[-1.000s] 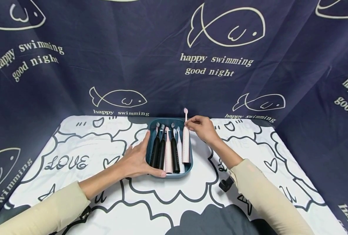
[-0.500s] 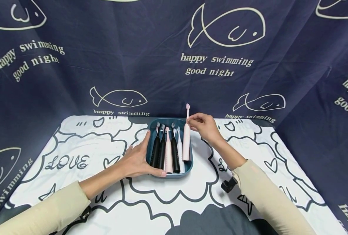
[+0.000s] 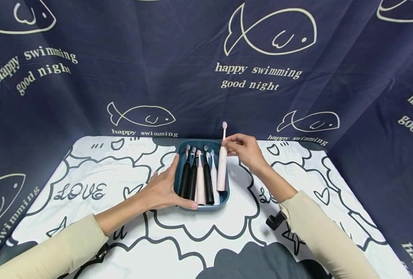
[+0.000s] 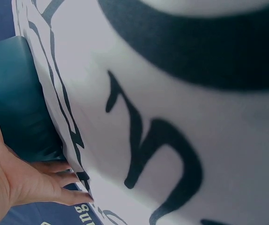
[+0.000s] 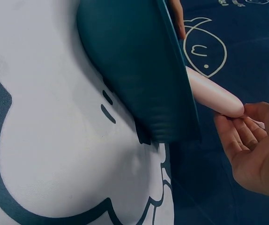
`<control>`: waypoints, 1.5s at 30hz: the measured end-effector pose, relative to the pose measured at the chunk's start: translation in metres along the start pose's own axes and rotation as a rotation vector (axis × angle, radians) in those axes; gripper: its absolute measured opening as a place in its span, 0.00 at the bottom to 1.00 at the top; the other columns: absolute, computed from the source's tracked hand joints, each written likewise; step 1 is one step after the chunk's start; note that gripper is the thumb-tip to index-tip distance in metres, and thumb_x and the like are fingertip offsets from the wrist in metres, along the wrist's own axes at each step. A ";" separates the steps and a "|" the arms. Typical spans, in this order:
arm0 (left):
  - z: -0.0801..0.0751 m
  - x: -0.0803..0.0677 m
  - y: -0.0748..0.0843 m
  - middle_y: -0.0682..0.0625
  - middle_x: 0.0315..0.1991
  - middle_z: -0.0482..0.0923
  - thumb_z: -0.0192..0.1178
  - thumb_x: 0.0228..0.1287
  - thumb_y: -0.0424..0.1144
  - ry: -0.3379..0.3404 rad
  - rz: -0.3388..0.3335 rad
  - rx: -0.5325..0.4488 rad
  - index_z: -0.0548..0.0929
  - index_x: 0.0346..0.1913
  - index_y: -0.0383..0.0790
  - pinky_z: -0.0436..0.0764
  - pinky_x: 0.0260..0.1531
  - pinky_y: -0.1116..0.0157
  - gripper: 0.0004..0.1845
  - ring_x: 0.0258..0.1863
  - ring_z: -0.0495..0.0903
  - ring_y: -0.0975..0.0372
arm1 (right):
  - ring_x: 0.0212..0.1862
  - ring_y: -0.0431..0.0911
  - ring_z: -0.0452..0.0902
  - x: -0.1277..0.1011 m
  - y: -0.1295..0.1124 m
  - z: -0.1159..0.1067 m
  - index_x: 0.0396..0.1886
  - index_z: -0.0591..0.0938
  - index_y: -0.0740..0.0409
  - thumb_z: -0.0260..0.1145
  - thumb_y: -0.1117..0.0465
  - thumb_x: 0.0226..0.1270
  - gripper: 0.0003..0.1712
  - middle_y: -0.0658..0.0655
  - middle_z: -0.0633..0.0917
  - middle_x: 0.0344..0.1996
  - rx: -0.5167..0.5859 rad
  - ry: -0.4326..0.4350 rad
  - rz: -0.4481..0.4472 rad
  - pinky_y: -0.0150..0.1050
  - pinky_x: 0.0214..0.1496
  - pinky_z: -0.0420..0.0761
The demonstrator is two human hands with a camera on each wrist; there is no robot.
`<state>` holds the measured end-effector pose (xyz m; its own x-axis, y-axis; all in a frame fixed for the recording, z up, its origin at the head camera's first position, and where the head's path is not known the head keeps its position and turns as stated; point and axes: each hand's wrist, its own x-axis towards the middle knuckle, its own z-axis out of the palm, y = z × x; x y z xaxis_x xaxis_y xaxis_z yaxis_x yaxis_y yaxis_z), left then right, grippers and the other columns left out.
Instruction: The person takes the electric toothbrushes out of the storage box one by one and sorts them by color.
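Note:
A teal tray (image 3: pixel 224 197) sits on the patterned cloth and holds several electric toothbrushes, black, pink and white. My right hand (image 3: pixel 243 149) pinches the neck of a pink toothbrush (image 3: pixel 222 170) at the tray's right side; its brush head points up and its base rests in the tray. In the right wrist view the pink toothbrush (image 5: pixel 214 96) crosses above the tray (image 5: pixel 134 61), with the fingertips (image 5: pixel 233 133) on it. My left hand (image 3: pixel 164 186) rests flat against the tray's left and front wall, and in the left wrist view the fingers (image 4: pixel 55 180) lie beside the tray (image 4: pixel 12 93).
A white cloth with black cartoon drawings (image 3: pixel 88 193) covers the table. A dark blue curtain with fish prints (image 3: pixel 157 69) closes off the back and both sides. A small black clip (image 3: pixel 274 220) lies by my right forearm.
My right hand has raised the pink toothbrush's top slightly and tipped it more upright. The left hand has stayed on the tray.

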<state>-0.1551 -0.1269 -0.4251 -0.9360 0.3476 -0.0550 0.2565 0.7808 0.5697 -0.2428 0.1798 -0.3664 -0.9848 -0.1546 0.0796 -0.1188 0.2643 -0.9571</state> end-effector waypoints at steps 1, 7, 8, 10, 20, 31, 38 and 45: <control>0.000 0.000 0.000 0.37 0.93 0.51 0.77 0.38 0.89 -0.001 0.001 0.000 0.30 0.94 0.47 0.52 0.83 0.21 0.94 0.88 0.61 0.31 | 0.39 0.35 0.91 0.000 0.000 0.000 0.59 0.87 0.76 0.68 0.66 0.84 0.15 0.59 0.93 0.44 -0.001 -0.002 0.001 0.36 0.48 0.94; 0.001 0.000 -0.001 0.35 0.92 0.52 0.77 0.39 0.88 -0.002 0.003 0.002 0.30 0.94 0.45 0.52 0.83 0.21 0.94 0.89 0.61 0.33 | 0.41 0.35 0.91 -0.002 0.000 -0.002 0.60 0.87 0.75 0.67 0.65 0.84 0.17 0.66 0.93 0.49 -0.022 -0.009 0.012 0.37 0.51 0.94; 0.002 0.001 -0.001 0.35 0.92 0.52 0.77 0.39 0.88 -0.002 0.002 0.001 0.31 0.94 0.46 0.51 0.83 0.21 0.94 0.89 0.61 0.34 | 0.41 0.36 0.91 -0.003 -0.001 -0.002 0.60 0.87 0.75 0.67 0.65 0.84 0.17 0.67 0.92 0.50 -0.020 -0.006 0.012 0.38 0.51 0.94; 0.002 0.001 -0.001 0.35 0.92 0.52 0.77 0.39 0.88 -0.002 0.004 0.000 0.31 0.94 0.46 0.51 0.83 0.21 0.93 0.89 0.61 0.34 | 0.40 0.36 0.91 -0.004 -0.002 -0.003 0.60 0.87 0.74 0.67 0.65 0.83 0.16 0.66 0.93 0.49 -0.015 0.004 0.008 0.38 0.51 0.94; 0.000 0.000 0.001 0.36 0.93 0.51 0.78 0.39 0.88 -0.004 0.006 0.012 0.30 0.94 0.45 0.51 0.83 0.21 0.94 0.87 0.62 0.29 | 0.38 0.37 0.91 -0.005 -0.009 -0.006 0.59 0.86 0.76 0.69 0.67 0.84 0.15 0.51 0.93 0.40 0.058 0.018 -0.052 0.37 0.49 0.94; 0.000 0.000 0.001 0.37 0.93 0.53 0.77 0.39 0.88 -0.014 -0.009 0.017 0.30 0.94 0.46 0.50 0.83 0.21 0.94 0.85 0.62 0.25 | 0.38 0.36 0.92 -0.002 -0.015 -0.016 0.58 0.86 0.76 0.70 0.66 0.84 0.15 0.45 0.93 0.38 0.070 0.030 -0.102 0.34 0.49 0.93; 0.000 0.000 0.001 0.36 0.93 0.52 0.78 0.39 0.88 -0.021 -0.019 0.013 0.29 0.94 0.46 0.51 0.83 0.21 0.94 0.85 0.61 0.25 | 0.39 0.35 0.92 0.000 -0.022 -0.024 0.58 0.85 0.75 0.68 0.68 0.84 0.13 0.41 0.94 0.35 0.106 0.044 -0.126 0.34 0.49 0.93; 0.000 0.000 0.001 0.36 0.93 0.52 0.78 0.39 0.88 -0.022 -0.014 0.011 0.30 0.94 0.45 0.51 0.83 0.21 0.94 0.87 0.61 0.28 | 0.39 0.36 0.92 0.002 -0.025 -0.032 0.58 0.84 0.76 0.68 0.69 0.83 0.13 0.42 0.94 0.35 0.142 0.061 -0.133 0.35 0.49 0.94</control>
<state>-0.1554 -0.1263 -0.4243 -0.9341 0.3478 -0.0808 0.2462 0.7912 0.5598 -0.2458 0.2028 -0.3332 -0.9679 -0.1202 0.2207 -0.2338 0.1082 -0.9662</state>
